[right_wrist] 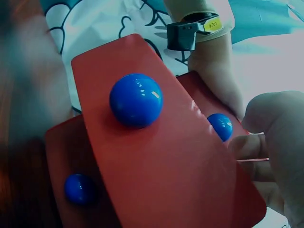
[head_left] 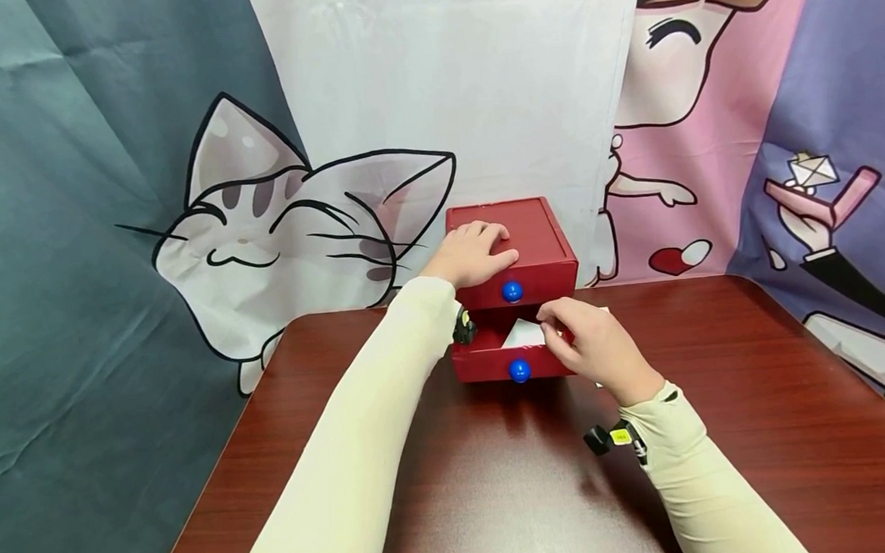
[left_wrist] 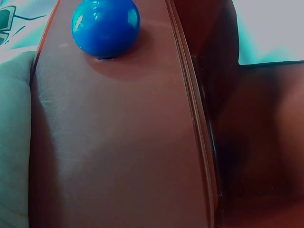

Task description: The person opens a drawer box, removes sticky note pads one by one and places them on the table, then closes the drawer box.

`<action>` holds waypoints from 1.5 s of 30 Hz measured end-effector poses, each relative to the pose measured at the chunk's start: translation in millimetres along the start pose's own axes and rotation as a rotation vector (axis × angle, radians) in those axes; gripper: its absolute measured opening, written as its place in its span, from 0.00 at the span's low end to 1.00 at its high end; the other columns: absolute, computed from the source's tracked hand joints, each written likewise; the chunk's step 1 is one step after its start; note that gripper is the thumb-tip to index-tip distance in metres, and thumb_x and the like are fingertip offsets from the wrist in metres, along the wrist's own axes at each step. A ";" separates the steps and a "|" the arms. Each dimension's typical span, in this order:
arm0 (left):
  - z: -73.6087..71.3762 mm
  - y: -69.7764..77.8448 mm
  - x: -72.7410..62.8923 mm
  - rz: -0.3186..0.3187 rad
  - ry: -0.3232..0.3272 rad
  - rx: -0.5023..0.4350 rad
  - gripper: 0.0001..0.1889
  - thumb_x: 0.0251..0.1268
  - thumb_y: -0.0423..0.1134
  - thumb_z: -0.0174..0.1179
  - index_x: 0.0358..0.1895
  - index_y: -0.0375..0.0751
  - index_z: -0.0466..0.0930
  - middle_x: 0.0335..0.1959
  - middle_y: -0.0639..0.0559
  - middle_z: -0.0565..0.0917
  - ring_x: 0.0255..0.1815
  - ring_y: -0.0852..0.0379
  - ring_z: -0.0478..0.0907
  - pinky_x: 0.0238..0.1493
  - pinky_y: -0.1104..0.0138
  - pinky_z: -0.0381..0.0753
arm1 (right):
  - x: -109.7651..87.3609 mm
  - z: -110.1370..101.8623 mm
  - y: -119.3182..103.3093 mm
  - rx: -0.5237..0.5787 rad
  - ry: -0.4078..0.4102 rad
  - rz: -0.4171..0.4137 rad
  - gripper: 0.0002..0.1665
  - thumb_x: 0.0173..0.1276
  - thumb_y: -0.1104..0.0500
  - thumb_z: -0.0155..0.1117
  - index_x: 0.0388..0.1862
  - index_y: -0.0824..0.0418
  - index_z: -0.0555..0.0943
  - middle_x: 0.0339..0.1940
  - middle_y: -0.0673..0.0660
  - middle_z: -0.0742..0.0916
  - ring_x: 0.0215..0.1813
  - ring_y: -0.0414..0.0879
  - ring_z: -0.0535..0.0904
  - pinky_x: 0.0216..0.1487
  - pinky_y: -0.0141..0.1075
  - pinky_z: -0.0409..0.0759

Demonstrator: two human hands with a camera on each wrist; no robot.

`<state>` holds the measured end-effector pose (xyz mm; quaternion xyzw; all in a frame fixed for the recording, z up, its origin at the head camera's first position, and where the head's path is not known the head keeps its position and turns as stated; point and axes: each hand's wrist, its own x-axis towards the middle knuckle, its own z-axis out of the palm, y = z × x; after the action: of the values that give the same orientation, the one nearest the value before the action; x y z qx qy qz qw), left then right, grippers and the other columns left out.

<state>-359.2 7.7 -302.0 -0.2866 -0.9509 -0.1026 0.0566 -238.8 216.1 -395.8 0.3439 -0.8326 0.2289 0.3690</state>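
Observation:
A small red drawer cabinet [head_left: 511, 231] with blue knobs stands on the table. My left hand [head_left: 471, 254] rests on its top, fingers spread near the front left. Beneath the top drawer, a red drawer [head_left: 488, 364] is pulled out; its blue knob [right_wrist: 136, 100] shows large in the right wrist view. A white card [head_left: 523, 333] with a rounded corner sits tilted within this drawer. My right hand [head_left: 592, 344] reaches over the drawer's right side with bent fingers and pinches the card's edge. A lower blue knob [right_wrist: 80, 189] appears below the pulled-out drawer.
The brown wooden table [head_left: 499, 491] extends in front and to both sides. A cloth backdrop [head_left: 447, 76] with cartoon figures hangs right behind the cabinet. White edges show beside my right hand. Each wrist wears a small black camera [head_left: 597, 440].

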 end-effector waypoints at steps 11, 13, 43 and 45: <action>2.6 -0.4 0.8 -0.008 -0.002 0.003 0.25 0.75 0.63 0.45 0.66 0.57 0.69 0.70 0.51 0.69 0.72 0.50 0.63 0.76 0.55 0.57 | -3.9 11.4 2.4 0.007 -0.134 0.046 0.06 0.67 0.61 0.65 0.43 0.57 0.81 0.35 0.49 0.85 0.34 0.43 0.80 0.39 0.41 0.82; 2.2 0.2 0.6 -0.009 0.000 0.002 0.25 0.75 0.63 0.45 0.66 0.57 0.69 0.70 0.51 0.69 0.72 0.50 0.63 0.76 0.55 0.57 | -4.6 12.4 2.2 -0.001 -0.156 0.056 0.06 0.68 0.60 0.64 0.43 0.56 0.82 0.36 0.49 0.86 0.34 0.44 0.81 0.39 0.42 0.82; 3.9 -1.4 3.4 -0.002 0.000 0.008 0.25 0.75 0.64 0.45 0.66 0.57 0.69 0.70 0.51 0.69 0.72 0.50 0.63 0.76 0.54 0.57 | -6.9 16.6 -3.1 -0.153 -0.331 0.100 0.15 0.71 0.45 0.63 0.26 0.46 0.73 0.15 0.40 0.71 0.22 0.41 0.73 0.22 0.36 0.69; 3.6 -0.7 3.4 -0.002 -0.001 0.009 0.25 0.75 0.64 0.45 0.66 0.57 0.69 0.70 0.51 0.69 0.72 0.50 0.63 0.76 0.54 0.57 | -6.4 15.4 -3.6 -0.145 -0.337 0.102 0.16 0.71 0.45 0.63 0.25 0.46 0.73 0.14 0.39 0.71 0.22 0.40 0.72 0.22 0.36 0.69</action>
<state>-362.5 9.8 -305.1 -0.2852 -0.9517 -0.0983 0.0574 -240.0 206.5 -409.9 0.3072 -0.9133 0.1259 0.2361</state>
